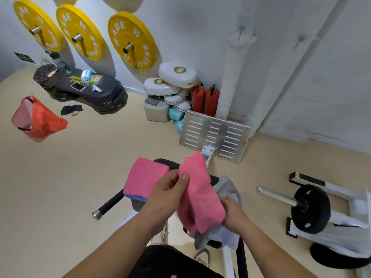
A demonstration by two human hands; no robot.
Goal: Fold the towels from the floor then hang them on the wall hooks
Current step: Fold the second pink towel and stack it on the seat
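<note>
A pink towel (200,197) is held up in front of me, doubled over. My left hand (170,193) pinches its upper left edge with thumb and fingers. My right hand (233,215) grips its lower right side. A second pink towel (143,178) lies folded on the black bench seat (164,162), with a blue cloth edge (134,197) showing under it. A grey-white towel (228,189) lies crumpled on the seat beneath the held towel.
A silver slotted footplate (215,134) stands ahead of the bench. A barbell sleeve with a black plate (309,205) lies at right. A red bag (38,121), black step platforms (88,91), white pads (176,77) and fire extinguishers (204,99) line the wall under yellow plates (132,41).
</note>
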